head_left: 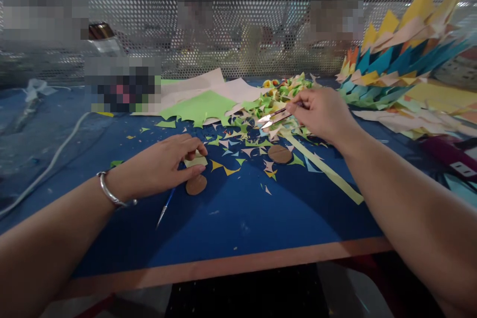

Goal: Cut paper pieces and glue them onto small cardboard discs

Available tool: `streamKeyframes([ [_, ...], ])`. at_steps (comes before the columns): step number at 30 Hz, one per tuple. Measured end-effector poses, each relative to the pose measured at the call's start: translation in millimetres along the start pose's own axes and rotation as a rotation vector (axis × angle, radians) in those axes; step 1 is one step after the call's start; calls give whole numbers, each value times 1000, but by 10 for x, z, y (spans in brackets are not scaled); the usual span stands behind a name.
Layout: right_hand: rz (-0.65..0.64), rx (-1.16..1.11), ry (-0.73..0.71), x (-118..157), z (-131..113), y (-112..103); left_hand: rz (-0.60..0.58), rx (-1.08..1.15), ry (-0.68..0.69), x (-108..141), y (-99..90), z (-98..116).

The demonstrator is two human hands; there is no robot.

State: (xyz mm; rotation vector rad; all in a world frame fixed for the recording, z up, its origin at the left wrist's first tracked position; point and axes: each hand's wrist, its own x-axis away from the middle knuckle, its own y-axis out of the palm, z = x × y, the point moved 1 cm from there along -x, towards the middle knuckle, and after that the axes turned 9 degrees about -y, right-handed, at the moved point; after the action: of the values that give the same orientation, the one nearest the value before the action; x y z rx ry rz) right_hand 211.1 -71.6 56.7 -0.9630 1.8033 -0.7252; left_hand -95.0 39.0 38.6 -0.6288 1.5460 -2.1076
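My left hand (164, 165), with a silver bangle at the wrist, is low over the table. Its thumb and curled fingers close around a small pale yellow piece of paper (196, 160). Just below the thumb lies a round brown disc (196, 186). A thin tool with a blue handle and pointed silver tip (164, 210) is partly hidden by that hand. My right hand (322, 114) grips a pair of scissors (274, 119), blades pointing left over a heap of paper scraps (290, 92). A second brown disc (280, 154) rests below the blades.
Green paper (203, 107) and pale pink sheets (194, 84) lie at the back. A long pale yellow strip (324, 166) runs toward my right forearm. A spiky layered paper construction (395, 59) stands at right. A white cord (55, 164) crosses the left side. Perforated metal (242, 10) rises behind.
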Motion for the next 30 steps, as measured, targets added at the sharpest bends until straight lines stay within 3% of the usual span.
streamKeyframes([
  [3,25,-31,0,34,-58,-55,-6,-31,-15,14,-21,27],
  [8,-167,-208,0,85,-152,-32,-4,-86,-6,29,-49,85],
  [13,-43,-21,-33,48,-64,-50,-11,-78,-30,27,-48,79],
  [23,-218,-309,-80,86,-126,13,66,-42,16,6,-47,68],
  [27,-157,-212,-75,49,-24,-4,74,-40,0,18,-62,68],
  [30,-120,-282,-91,65,-53,0,94,-55,5,9,-77,70],
])
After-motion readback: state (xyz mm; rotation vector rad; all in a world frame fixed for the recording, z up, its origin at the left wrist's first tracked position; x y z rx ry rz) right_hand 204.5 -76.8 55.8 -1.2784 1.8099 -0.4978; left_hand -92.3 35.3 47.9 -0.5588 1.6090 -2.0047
